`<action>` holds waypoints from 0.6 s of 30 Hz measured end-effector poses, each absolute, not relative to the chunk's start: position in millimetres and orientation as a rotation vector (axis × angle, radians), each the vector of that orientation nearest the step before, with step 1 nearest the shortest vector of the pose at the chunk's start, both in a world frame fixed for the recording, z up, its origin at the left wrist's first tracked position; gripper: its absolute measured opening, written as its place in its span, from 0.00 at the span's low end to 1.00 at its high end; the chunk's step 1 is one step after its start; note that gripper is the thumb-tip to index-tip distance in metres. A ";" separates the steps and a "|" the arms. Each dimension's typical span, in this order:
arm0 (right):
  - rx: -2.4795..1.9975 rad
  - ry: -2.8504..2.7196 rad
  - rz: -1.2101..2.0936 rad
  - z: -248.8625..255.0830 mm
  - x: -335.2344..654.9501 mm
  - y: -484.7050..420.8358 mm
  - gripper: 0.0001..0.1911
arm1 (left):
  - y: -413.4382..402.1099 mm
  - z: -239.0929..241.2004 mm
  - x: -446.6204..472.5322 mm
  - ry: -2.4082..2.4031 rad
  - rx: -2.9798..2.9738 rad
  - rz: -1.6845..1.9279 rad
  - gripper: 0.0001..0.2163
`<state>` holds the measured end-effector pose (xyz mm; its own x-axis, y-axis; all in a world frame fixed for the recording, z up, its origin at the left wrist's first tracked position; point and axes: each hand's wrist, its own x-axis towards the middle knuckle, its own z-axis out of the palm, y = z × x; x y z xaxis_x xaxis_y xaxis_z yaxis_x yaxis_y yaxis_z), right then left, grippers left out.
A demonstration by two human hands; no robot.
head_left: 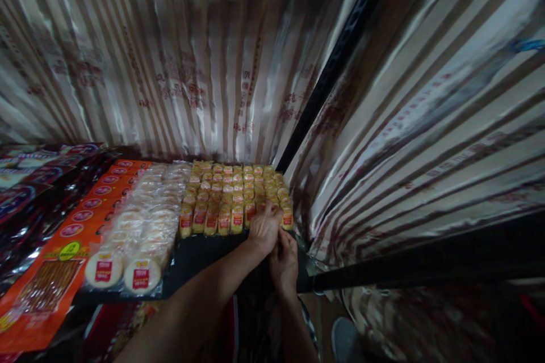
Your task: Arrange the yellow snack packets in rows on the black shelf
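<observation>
Fingers [272, 209] of the left hand [263, 231] — bent, laid over the front of the packets [237, 218] near the right end of the row; whether one is gripped cannot be told, the tips being partly hidden. Fingers of the right hand [284, 264] — curled in, held just beside the left hand on its near side; whether anything is pinched cannot be told in the dim light.

Packets: small, yellow, red-labelled; stood upright along the front, ranked in close rows toward the back of the shelf [191, 261]. One front packet is seen to the right of the left hand.

Crackers [142, 277]: round, white, clear-wrapped, red-labelled; set in two files just left of the packets.

Orange packs [63, 244]: flat, overlapped in one file, left of the crackers; brown sticks are shown on the nearest.

Dark packs [25, 204]: glossy, laid at the far left.

Sheeting [213, 57]: pale, striped, printed in red; hung behind the shelf and at the right.

Post [330, 62]: black, perforated; its lower end is seen behind the packets' right corner.
</observation>
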<state>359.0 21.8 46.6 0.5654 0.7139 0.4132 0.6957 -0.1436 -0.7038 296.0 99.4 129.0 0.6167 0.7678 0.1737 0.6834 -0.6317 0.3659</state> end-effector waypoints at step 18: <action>-1.562 -1.342 0.168 99.1 317.4 -5.9 0.11 | -34.1 84.8 135.4 0.921 2.180 0.679 0.14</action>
<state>317.4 -5.9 99.1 0.3680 0.7960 0.4805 0.6527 0.1469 -0.7432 135.4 -34.1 84.8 0.6160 0.7622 0.1991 0.4159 -0.5293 0.7395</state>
